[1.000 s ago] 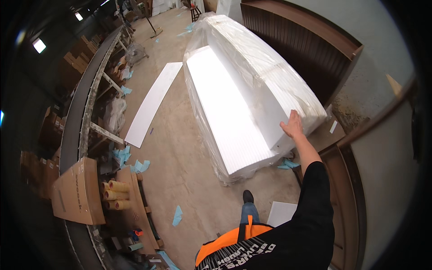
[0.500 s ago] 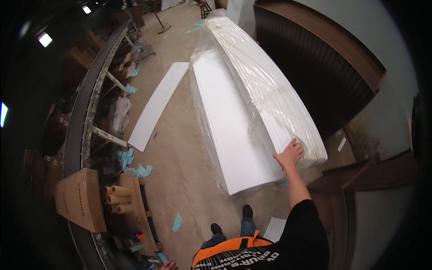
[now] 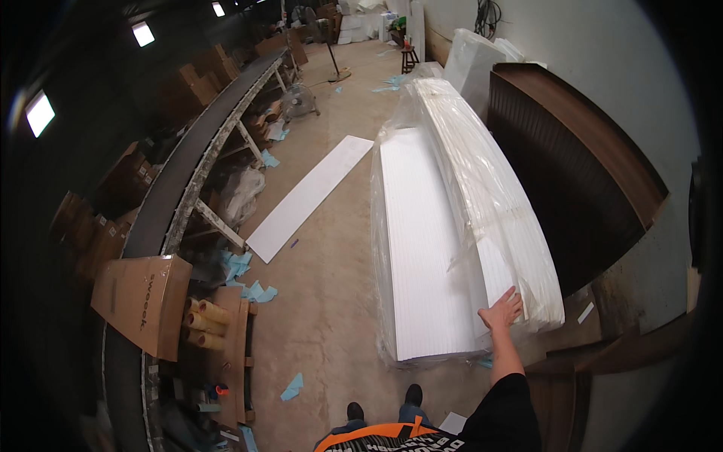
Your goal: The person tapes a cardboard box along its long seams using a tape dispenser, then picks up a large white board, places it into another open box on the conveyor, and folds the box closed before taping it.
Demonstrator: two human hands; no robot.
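Observation:
My right hand [image 3: 501, 310] rests flat, fingers spread, on the near end of a long stack of white foam sheets [image 3: 444, 218] wrapped in clear plastic. The stack lies on the concrete floor and leans against a dark wooden panel [image 3: 580, 181]. The hand touches the sheet edges where the plastic wrap is torn open. My black sleeve comes up from the lower edge. My left hand is out of view. My shoes [image 3: 380, 403] stand just before the stack's near end.
A single white foam sheet [image 3: 309, 196] lies flat on the floor to the left. A long conveyor [image 3: 196, 158] with a cardboard box [image 3: 143, 301] and tape rolls [image 3: 203, 316] runs along the left. Blue scraps [image 3: 252, 290] litter the floor. A fan [image 3: 300, 102] stands farther back.
My right hand has slid down from the stack's upper right edge to its near end. The view has tilted up, showing more of the room.

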